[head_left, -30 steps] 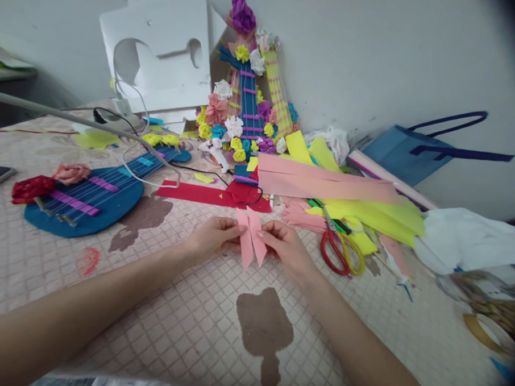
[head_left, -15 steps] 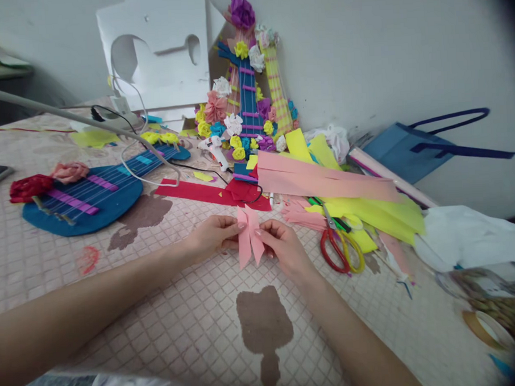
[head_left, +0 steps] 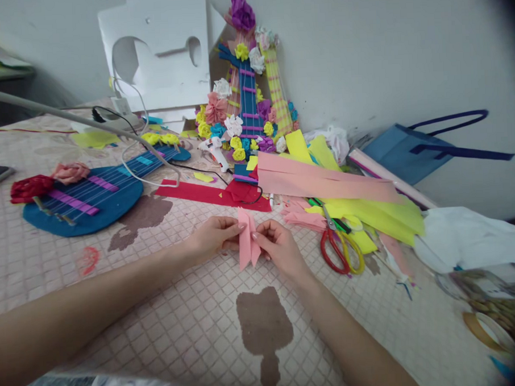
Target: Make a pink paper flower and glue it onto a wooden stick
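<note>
Both my hands pinch a folded pink paper strip (head_left: 246, 243) just above the tablecloth, near the table's middle. My left hand (head_left: 212, 236) grips it from the left with thumb and fingers closed on the fold. From the right, my right hand (head_left: 277, 246) pinches the same piece, its fingers curled around the paper's edge. The two flaps of the strip lie close together, pointing up and down.
Red and yellow scissors (head_left: 340, 247) lie right of my hands beside pink (head_left: 321, 181) and yellow paper sheets (head_left: 382, 213). A red strip (head_left: 206, 194), a glue gun (head_left: 215, 149), a blue guitar-shaped craft (head_left: 91, 194) and a flower-covered tower (head_left: 247, 102) stand behind. A blue bag (head_left: 403, 149) leans on the wall.
My right hand has pushed the right flap of the pink strip inward, so the two flaps now sit closer together. My left hand has barely moved.
</note>
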The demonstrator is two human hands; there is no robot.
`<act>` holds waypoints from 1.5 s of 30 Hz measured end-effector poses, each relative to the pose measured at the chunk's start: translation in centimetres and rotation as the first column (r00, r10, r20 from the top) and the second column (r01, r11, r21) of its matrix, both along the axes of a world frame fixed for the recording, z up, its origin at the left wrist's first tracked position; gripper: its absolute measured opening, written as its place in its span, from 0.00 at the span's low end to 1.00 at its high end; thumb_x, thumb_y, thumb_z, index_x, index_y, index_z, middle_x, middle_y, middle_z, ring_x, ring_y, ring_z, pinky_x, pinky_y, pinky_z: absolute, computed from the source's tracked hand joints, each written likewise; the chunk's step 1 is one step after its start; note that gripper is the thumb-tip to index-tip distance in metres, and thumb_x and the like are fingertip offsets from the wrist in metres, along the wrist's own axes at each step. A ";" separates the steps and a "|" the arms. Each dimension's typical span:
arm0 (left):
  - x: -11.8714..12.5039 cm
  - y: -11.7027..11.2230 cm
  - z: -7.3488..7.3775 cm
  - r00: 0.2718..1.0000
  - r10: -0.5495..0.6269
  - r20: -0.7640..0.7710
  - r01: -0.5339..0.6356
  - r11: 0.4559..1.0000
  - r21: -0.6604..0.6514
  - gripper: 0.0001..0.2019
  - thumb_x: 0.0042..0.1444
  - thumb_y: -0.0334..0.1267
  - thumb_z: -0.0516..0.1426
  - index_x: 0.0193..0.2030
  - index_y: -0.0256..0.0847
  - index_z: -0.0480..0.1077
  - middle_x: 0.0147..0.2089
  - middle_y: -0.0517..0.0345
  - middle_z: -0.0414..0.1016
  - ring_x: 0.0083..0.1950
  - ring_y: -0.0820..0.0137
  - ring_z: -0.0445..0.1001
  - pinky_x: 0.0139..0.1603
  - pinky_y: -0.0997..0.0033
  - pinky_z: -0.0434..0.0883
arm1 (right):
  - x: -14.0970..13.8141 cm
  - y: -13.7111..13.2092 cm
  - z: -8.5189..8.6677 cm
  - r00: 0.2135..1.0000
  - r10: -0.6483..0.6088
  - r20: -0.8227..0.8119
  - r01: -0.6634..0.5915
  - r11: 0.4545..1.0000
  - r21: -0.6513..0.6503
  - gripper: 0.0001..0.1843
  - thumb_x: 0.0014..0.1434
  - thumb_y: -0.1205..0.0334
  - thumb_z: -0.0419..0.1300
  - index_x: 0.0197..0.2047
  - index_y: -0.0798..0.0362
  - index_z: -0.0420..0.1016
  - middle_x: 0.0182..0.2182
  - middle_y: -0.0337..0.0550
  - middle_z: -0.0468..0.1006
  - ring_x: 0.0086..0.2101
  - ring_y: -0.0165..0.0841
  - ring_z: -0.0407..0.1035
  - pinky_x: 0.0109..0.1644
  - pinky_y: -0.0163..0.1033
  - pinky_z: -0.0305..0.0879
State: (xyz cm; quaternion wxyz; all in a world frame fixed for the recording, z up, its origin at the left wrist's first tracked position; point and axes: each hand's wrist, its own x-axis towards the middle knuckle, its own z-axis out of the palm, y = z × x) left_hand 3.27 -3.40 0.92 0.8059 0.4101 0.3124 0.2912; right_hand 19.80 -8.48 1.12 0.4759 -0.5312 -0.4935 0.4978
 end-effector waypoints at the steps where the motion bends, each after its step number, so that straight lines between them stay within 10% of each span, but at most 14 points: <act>1: 0.0 0.0 0.0 1.000 -0.003 0.001 0.003 1.000 0.001 0.13 0.48 0.43 0.65 0.32 0.34 0.72 0.31 0.52 0.78 0.34 0.67 0.79 0.38 0.69 0.75 | 0.0 0.0 -0.1 1.000 0.003 0.021 -0.003 1.000 0.010 0.11 0.51 0.55 0.62 0.29 0.52 0.66 0.20 0.31 0.65 0.17 0.22 0.54 0.19 0.30 0.48; 19: 0.1 -0.2 -0.2 0.995 0.083 -0.047 -0.084 0.996 -0.010 0.11 0.48 0.40 0.65 0.31 0.34 0.71 0.27 0.54 0.76 0.27 0.70 0.76 0.28 0.74 0.72 | -0.6 -0.2 -0.1 0.938 -0.010 0.345 -0.062 0.979 0.196 0.05 0.55 0.62 0.56 0.29 0.53 0.69 0.25 0.36 0.71 0.26 0.28 0.64 0.31 0.34 0.62; 26: 0.1 -0.2 0.4 0.973 0.227 0.035 -0.227 0.974 -0.007 0.10 0.48 0.38 0.65 0.33 0.33 0.72 0.31 0.53 0.76 0.30 0.70 0.76 0.33 0.72 0.75 | -1.3 -0.8 -0.2 0.855 -0.148 0.497 -0.087 0.904 0.418 0.20 0.61 0.61 0.52 0.56 0.50 0.64 0.48 0.49 0.69 0.46 0.36 0.66 0.43 0.41 0.69; 31: 0.1 0.0 0.3 0.972 0.234 0.034 -0.234 0.972 -0.006 0.10 0.49 0.37 0.64 0.33 0.31 0.72 0.30 0.53 0.75 0.27 0.71 0.75 0.28 0.73 0.74 | -2.1 -1.2 -0.6 0.760 -0.143 0.634 -0.217 0.864 0.455 0.26 0.63 0.59 0.51 0.63 0.49 0.56 0.57 0.52 0.61 0.58 0.41 0.56 0.61 0.52 0.57; 45: 0.1 0.3 0.6 0.931 0.363 0.042 -0.356 0.926 -0.128 0.04 0.57 0.28 0.57 0.33 0.30 0.72 0.33 0.50 0.78 0.33 0.72 0.76 0.38 0.74 0.74 | -1.8 -1.0 -0.1 0.801 -0.183 0.569 -0.151 0.859 0.489 0.20 0.65 0.60 0.48 0.59 0.47 0.63 0.55 0.49 0.65 0.56 0.38 0.59 0.58 0.51 0.61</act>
